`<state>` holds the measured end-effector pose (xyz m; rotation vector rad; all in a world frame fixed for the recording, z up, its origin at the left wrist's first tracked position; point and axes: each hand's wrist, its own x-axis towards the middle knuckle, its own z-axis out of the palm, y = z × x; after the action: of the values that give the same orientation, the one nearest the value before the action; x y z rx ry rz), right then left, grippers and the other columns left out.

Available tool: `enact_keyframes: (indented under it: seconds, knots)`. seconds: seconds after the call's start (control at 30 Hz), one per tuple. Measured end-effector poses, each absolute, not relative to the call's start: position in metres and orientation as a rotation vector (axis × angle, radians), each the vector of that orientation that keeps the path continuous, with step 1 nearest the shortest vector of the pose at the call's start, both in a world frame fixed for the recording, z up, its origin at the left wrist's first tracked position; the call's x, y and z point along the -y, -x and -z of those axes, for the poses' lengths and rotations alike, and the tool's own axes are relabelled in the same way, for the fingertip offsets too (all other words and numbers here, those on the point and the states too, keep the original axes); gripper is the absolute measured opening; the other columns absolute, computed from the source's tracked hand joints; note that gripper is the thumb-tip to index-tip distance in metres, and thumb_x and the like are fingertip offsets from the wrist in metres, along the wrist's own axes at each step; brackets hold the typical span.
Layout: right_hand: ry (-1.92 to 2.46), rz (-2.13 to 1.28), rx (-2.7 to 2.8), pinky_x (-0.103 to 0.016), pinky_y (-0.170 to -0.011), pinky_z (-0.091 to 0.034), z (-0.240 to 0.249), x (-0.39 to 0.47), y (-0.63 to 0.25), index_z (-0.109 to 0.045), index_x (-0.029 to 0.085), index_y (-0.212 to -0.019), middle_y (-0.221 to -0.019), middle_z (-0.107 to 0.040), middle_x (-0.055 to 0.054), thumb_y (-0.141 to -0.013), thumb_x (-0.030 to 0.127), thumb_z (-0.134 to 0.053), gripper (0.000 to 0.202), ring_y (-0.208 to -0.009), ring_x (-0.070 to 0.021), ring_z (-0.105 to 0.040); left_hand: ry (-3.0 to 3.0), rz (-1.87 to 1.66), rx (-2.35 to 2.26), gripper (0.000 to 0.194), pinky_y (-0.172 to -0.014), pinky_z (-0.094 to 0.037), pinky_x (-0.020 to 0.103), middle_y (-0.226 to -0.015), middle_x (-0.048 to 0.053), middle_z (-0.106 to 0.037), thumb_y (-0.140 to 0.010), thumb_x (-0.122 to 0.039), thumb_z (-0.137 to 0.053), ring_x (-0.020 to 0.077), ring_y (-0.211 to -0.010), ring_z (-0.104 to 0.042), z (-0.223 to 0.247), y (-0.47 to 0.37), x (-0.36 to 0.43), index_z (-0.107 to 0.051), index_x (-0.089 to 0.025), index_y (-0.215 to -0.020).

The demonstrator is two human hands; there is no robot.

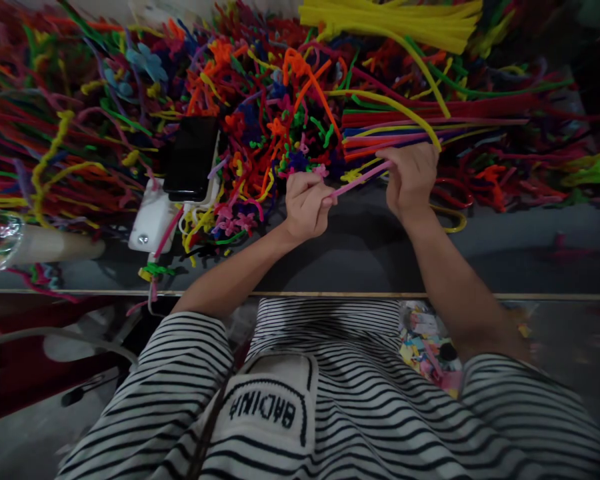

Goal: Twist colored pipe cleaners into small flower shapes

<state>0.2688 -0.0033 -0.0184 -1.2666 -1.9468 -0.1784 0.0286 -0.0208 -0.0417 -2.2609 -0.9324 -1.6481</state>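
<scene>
Over the dark worktop (360, 263) we see our left hand (307, 205) and right hand (413, 179), fingers pinching one pink stem (363, 178) (black phone (192, 160) lying leftward)

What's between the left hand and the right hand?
A pink pipe cleaner slants across the gap from the left hand up to the right hand, as the head view shows.

We've got one thin pink stem (363, 179), plain single color, visible span straight. It's stretched between our left hand (307, 205) and right hand (413, 179), slanting up toward the right in view. Ends run into our grips; can't tell their shape there.
</scene>
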Motion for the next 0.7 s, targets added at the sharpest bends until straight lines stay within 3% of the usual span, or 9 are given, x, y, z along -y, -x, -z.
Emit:
enact_keyframes:
  seconds: [0.1, 0.23, 0.33, 0.43, 0.57, 0.7]
  knots:
    - [1.33, 0.187, 1.893, -0.059, -0.102, -0.041, 0.015, 0.006, -0.275, -0.076, 0.029, -0.119, -0.101, -0.075, -0.016, -0.107, 0.06, -0.003, 0.08, -0.104, -0.0342, -0.067, 2.359, 1.685, 0.591, 0.044, -0.085, -0.048, 0.036, -0.073, 0.001, -0.069, -0.112, -0.045, -0.033, 0.0187, -0.084, -0.065, 0.031, -0.028, 0.027, -0.065, -0.027, -0.087]
    - [1.238, 0.304, 1.857, -0.056, -0.095, -0.045, 0.011, 0.009, -0.276, -0.078, 0.026, -0.1, -0.087, -0.077, -0.017, -0.107, 0.062, -0.007, 0.08, -0.094, -0.0342, -0.071, 2.417, 1.558, 0.058, 0.022, -0.085, -0.05, 0.032, -0.083, -0.001, -0.075, -0.103, -0.026, -0.051, 0.0171, -0.09, -0.067, 0.019, -0.035, 0.041, -0.067, -0.029, -0.09]
    - [1.193, 0.271, 1.965, -0.054, -0.096, -0.048, 0.01, 0.011, -0.275, -0.077, 0.025, -0.114, -0.096, -0.08, -0.016, -0.108, 0.062, -0.02, 0.068, -0.098, -0.0332, -0.072, 2.592, 1.408, 0.222, 0.025, -0.088, -0.05, 0.034, -0.086, 0.001, -0.076, -0.105, -0.024, -0.047, 0.0181, -0.096, -0.069, 0.022, -0.045, 0.051, -0.069, -0.027, -0.094]
    - [1.126, 0.142, 2.12, -0.051, -0.093, -0.051, 0.014, 0.014, -0.271, -0.071, 0.025, -0.132, -0.097, -0.08, -0.014, -0.104, 0.071, -0.035, 0.065, -0.095, -0.031, -0.072, 2.771, 1.439, 0.714, 0.041, -0.086, -0.05, 0.036, -0.084, 0.004, -0.073, -0.111, -0.037, -0.034, 0.0188, -0.093, -0.068, 0.027, -0.051, 0.054, -0.07, -0.025, -0.097]
    - [1.121, 0.074, 2.262, -0.043, -0.077, -0.052, 0.018, 0.021, -0.26, -0.077, 0.028, -0.119, -0.09, -0.08, -0.008, -0.109, 0.064, -0.03, 0.06, -0.081, -0.0248, -0.072, 2.906, 1.654, 1.171, 0.057, -0.085, -0.051, 0.037, -0.075, 0.006, -0.068, -0.111, -0.056, -0.027, 0.0194, -0.084, -0.066, 0.024, -0.048, 0.047, -0.067, -0.022, -0.089]
    - [1.342, 0.242, 2.076, -0.046, -0.081, -0.05, 0.014, 0.02, -0.258, -0.078, 0.028, -0.113, -0.088, -0.08, -0.009, -0.11, 0.057, -0.039, 0.049, -0.086, -0.0277, -0.072, 3.205, 2.067, 1.233, 0.066, -0.065, -0.05, 0.031, -0.065, 0.002, -0.063, -0.107, -0.071, -0.032, 0.0142, -0.061, -0.061, 0.02, -0.045, 0.037, -0.069, -0.019, -0.09]
